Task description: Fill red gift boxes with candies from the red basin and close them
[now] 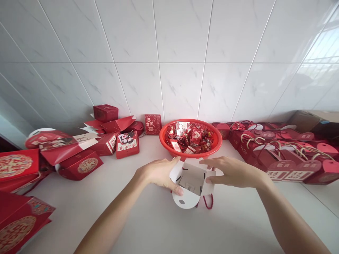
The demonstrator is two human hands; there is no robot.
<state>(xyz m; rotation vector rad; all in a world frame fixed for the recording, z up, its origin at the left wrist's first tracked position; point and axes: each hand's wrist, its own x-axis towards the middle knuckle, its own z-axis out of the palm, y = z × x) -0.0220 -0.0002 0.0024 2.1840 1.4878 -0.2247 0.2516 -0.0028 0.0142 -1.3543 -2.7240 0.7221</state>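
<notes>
An opened gift box stands on the white table in front of me, its white inside showing and its flaps spread. A rounded flap with a hole points toward me, and a dark red cord loop hangs at its right. My left hand grips the box's left side, the thumb on the near flap edge. On the opposite side, my right hand pinches the right flap between thumb and fingers. Just beyond the box is a red plastic basket filled with red-wrapped sweets.
Red gift boxes lie in a loose pile at the left. Filled-out red boxes with rope handles stand in rows at the right, a cardboard carton behind them. A small red packet leans against the tiled wall.
</notes>
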